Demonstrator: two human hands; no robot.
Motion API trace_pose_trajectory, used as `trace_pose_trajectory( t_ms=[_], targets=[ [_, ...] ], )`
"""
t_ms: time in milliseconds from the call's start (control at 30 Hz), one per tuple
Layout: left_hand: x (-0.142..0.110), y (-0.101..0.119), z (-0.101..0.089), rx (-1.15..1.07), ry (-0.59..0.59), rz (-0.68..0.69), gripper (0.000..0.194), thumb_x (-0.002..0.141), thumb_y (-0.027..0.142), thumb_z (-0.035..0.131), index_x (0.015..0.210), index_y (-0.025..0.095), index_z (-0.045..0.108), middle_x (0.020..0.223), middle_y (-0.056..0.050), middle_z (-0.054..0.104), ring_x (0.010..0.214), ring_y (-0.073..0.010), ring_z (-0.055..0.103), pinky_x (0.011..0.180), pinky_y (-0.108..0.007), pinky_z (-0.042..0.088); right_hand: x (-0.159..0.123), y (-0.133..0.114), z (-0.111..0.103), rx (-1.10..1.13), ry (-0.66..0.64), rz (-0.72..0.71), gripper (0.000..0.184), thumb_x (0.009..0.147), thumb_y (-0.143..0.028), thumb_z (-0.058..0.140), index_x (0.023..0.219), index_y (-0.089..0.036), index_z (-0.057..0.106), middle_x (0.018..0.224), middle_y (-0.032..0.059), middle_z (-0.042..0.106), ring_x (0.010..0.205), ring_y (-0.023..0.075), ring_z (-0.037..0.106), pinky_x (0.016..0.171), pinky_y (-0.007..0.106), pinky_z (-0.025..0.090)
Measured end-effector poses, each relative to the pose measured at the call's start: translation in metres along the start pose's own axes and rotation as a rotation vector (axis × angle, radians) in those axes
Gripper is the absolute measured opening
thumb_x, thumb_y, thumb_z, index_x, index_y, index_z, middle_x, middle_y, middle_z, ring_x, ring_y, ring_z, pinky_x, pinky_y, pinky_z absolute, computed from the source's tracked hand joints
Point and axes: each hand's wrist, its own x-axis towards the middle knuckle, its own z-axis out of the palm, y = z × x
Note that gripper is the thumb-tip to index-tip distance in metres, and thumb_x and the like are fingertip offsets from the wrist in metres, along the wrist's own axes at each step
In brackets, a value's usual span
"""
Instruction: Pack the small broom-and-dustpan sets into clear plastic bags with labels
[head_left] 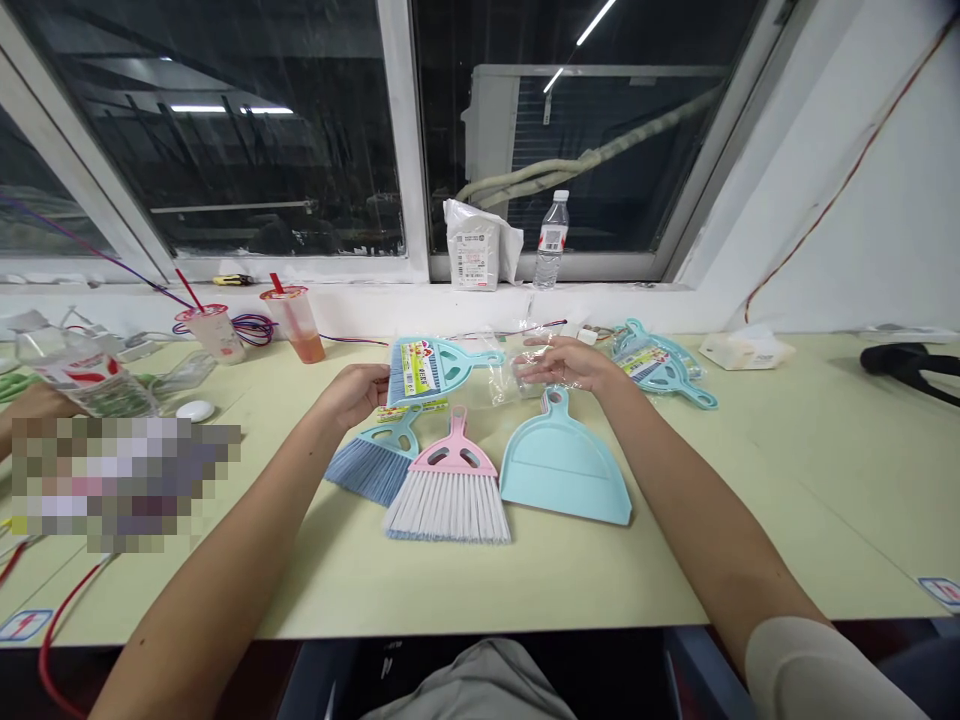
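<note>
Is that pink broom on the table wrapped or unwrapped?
Unwrapped: the pink hand broom lies bare on the table, with no plastic or label over its handle or white bristles.

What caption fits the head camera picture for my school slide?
Left hand beside a packaged hand broom, right hand on clear plastic wrap, above a pink hand broom and blue dustpan.

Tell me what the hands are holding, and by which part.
No grip is clear: the left hand sits against the bristles of a bagged teal brush; the right hand lies on a crumpled clear plastic bag.
</note>
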Motion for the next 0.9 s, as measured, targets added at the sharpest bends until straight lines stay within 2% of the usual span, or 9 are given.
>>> trace_pose_trajectory(
  t_ms=[100, 200, 267, 367, 500, 667, 733, 900],
  targets=[
    [0.000, 0.001, 0.000, 0.006, -0.006, 0.002, 0.018, 0.083, 0.009, 0.061, 0.094, 0.003, 0.074, 0.088, -0.019, 0.077, 0.079, -0.0249, 0.076, 0.060, -0.028, 0.062, 0.001, 0.001, -0.005, -0.005, -0.020, 0.031, 0.045, 0.081, 0.005, 0.056, 0.122, -0.015, 0.055, 0.113, 0.0180, 0.076, 0.099, 0.0304, 0.077, 0.092, 0.049, 0.063],
    [-0.001, 0.001, 0.001, 0.002, -0.007, 0.003, 0.019, 0.084, 0.009, 0.061, 0.095, 0.003, 0.074, 0.086, -0.019, 0.077, 0.079, -0.0254, 0.076, 0.060, -0.028, 0.062, 0.004, 0.003, -0.009, 0.033, -0.036, 0.052, 0.030, 0.091, -0.009, 0.058, 0.120, -0.017, 0.058, 0.116, 0.0173, 0.076, 0.101, 0.0299, 0.077, 0.093, 0.050, 0.061],
    [-0.002, 0.000, 0.003, -0.005, -0.002, -0.005, 0.019, 0.084, 0.009, 0.061, 0.097, 0.003, 0.074, 0.087, -0.018, 0.077, 0.078, -0.0248, 0.076, 0.061, -0.028, 0.062, 0.006, 0.005, -0.009, 0.068, -0.036, 0.079, 0.015, 0.096, -0.019, 0.057, 0.111, -0.017, 0.060, 0.115, 0.0182, 0.076, 0.101, 0.0302, 0.077, 0.094, 0.050, 0.061],
    [-0.002, -0.004, 0.007, -0.018, -0.002, -0.027, 0.019, 0.084, 0.008, 0.061, 0.097, 0.003, 0.074, 0.089, -0.019, 0.077, 0.075, -0.0238, 0.076, 0.061, -0.027, 0.063, 0.009, 0.006, -0.005, 0.083, -0.005, 0.088, 0.004, 0.096, -0.017, 0.057, 0.097, -0.015, 0.061, 0.111, 0.0207, 0.077, 0.100, 0.0304, 0.077, 0.094, 0.048, 0.061],
    [-0.002, -0.008, 0.012, -0.043, -0.032, -0.035, 0.019, 0.083, 0.007, 0.062, 0.098, 0.003, 0.074, 0.092, -0.021, 0.077, 0.078, -0.0249, 0.076, 0.068, -0.031, 0.065, 0.007, 0.003, 0.005, 0.071, 0.019, 0.050, 0.006, 0.092, -0.009, 0.059, 0.090, -0.013, 0.063, 0.100, 0.0209, 0.078, 0.095, 0.0316, 0.078, 0.091, 0.047, 0.063],
    [-0.006, -0.009, 0.021, -0.092, -0.055, -0.044, 0.023, 0.084, 0.007, 0.061, 0.103, 0.002, 0.073, 0.095, -0.021, 0.077, 0.084, -0.0266, 0.077, 0.079, -0.036, 0.065, 0.002, -0.002, 0.016, 0.117, -0.070, 0.021, 0.005, 0.091, -0.008, 0.063, 0.089, -0.013, 0.064, 0.095, 0.0181, 0.078, 0.099, 0.0329, 0.077, 0.095, 0.047, 0.061],
    [-0.007, -0.009, 0.025, -0.105, -0.053, -0.052, 0.023, 0.085, 0.005, 0.059, 0.103, 0.001, 0.072, 0.095, -0.022, 0.077, 0.084, -0.0260, 0.077, 0.077, -0.035, 0.065, 0.003, -0.002, 0.019, 0.138, -0.103, 0.036, 0.004, 0.093, -0.010, 0.062, 0.095, -0.011, 0.065, 0.099, 0.0186, 0.078, 0.102, 0.0330, 0.076, 0.096, 0.046, 0.061],
    [-0.007, -0.012, 0.032, -0.133, -0.059, -0.059, 0.021, 0.088, 0.002, 0.053, 0.097, 0.001, 0.071, 0.094, -0.021, 0.076, 0.074, -0.0202, 0.075, 0.065, -0.026, 0.062, 0.009, 0.006, 0.030, 0.195, -0.116, 0.087, 0.019, 0.093, -0.009, 0.060, 0.112, -0.010, 0.065, 0.111, 0.0182, 0.076, 0.103, 0.0299, 0.076, 0.091, 0.042, 0.064]
  ],
)
